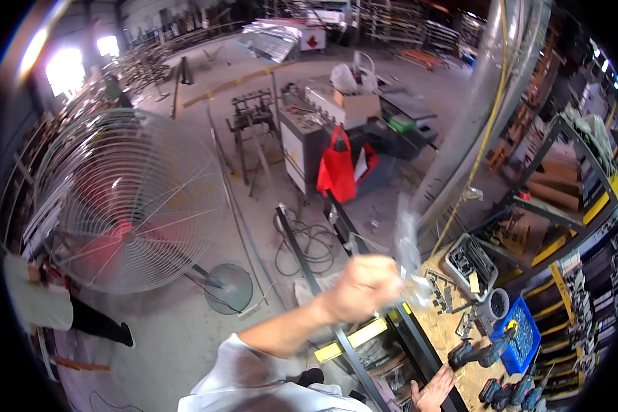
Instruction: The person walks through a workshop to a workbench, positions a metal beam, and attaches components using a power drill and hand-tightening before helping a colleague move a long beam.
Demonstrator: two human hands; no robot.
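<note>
My left hand is raised in a fist over the work area, blurred by motion. From it a strip of clear plastic film stands up, with more of it trailing down beside the fist; its exact kind is too smeared to tell. Lower down, my right hand lies with fingers stretched out on a long dark metal profile at the edge of the wooden bench top. A yellow bar crosses between the dark profile and a grey rail.
On the bench are a cordless drill, more power tools, a blue bin of small parts, a white bucket and a grey crate. A large fan stands left. Another person is at far left.
</note>
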